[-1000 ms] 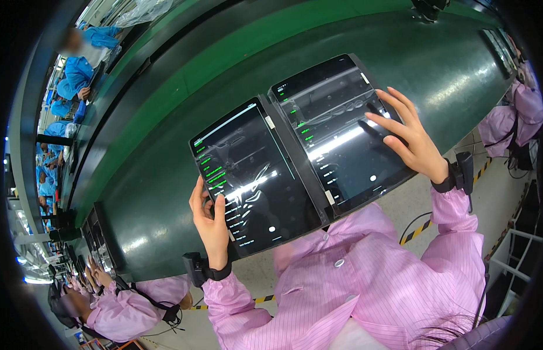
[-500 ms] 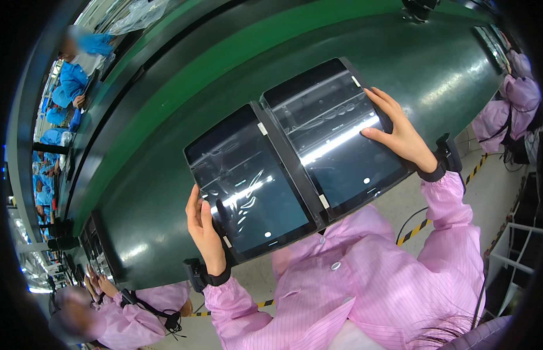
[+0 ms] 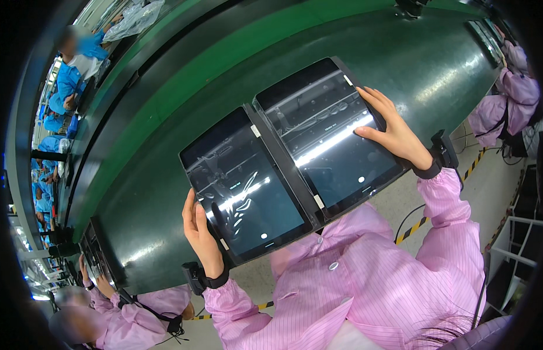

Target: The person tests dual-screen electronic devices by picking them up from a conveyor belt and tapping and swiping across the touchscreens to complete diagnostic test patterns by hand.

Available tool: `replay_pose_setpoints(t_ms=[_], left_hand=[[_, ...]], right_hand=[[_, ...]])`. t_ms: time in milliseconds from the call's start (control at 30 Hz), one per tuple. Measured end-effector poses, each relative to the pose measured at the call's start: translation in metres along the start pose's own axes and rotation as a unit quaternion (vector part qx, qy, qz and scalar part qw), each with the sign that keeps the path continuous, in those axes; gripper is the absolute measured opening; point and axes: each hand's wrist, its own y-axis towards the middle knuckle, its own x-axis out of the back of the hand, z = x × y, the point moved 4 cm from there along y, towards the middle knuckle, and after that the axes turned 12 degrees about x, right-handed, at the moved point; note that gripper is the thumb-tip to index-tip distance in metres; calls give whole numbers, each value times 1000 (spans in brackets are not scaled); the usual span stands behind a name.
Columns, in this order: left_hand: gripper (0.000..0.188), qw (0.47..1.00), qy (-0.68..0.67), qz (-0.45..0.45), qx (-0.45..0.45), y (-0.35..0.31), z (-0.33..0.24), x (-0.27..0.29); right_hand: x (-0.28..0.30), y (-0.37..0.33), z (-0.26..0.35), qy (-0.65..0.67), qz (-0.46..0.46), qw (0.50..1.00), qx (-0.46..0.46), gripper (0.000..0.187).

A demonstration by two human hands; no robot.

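Two tablets with lit dark screens lie side by side in a black tray point(image 3: 285, 165) at the near edge of the green table. Clear film with bright wrinkles covers the left tablet point(image 3: 257, 213); bubbles and streaks show on the film over the right tablet point(image 3: 336, 172). White clips sit along the tray's edges. My left hand point(image 3: 202, 236) grips the tray's left side, thumb up along the rim and the other fingers partly hidden behind it. My right hand point(image 3: 394, 131) holds the right side, its thumb resting over the right tablet's screen.
The green table point(image 3: 149, 192) curves past both sides. A person in pink point(image 3: 137, 321) works at another dark tray point(image 3: 99, 251) on the left; another pink sleeve point(image 3: 496, 108) shows at the far right. People in blue point(image 3: 67, 79) sit beyond the dark rail. A black stand point(image 3: 411, 7) stands at the back.
The tray and both hands have shifted very slightly to the left in the picture. My grip looks the same. At the left, the other person's hands have moved a little.
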Motion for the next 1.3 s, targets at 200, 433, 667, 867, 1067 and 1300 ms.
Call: replay_pose_setpoints(t_ms=[200, 433, 667, 867, 1067, 1300], left_hand=[[40, 1000, -7, -6, 7, 0, 2, 1], [40, 1000, 0, -3, 9, 0, 0, 1], [43, 999, 24, 19, 25, -4, -8, -3], [66, 997, 66, 44, -12, -2, 0, -8], [75, 994, 96, 46, -26, -2, 2, -10], [74, 993, 99, 49, -28, -1, 3, -9]], right_hand=[[-1, 0, -1, 8, -1, 1000, -4, 79], [-1, 1, -1, 7, 0, 1000, 1, 79], [-1, 1, -4, 6, 4, 1000, 3, 80], [0, 0, -6, 33, 6, 999, 13, 74], [11, 0, 1, 238, -29, 969, -65, 59], [14, -3, 6, 234, -31, 970, -57, 58]])
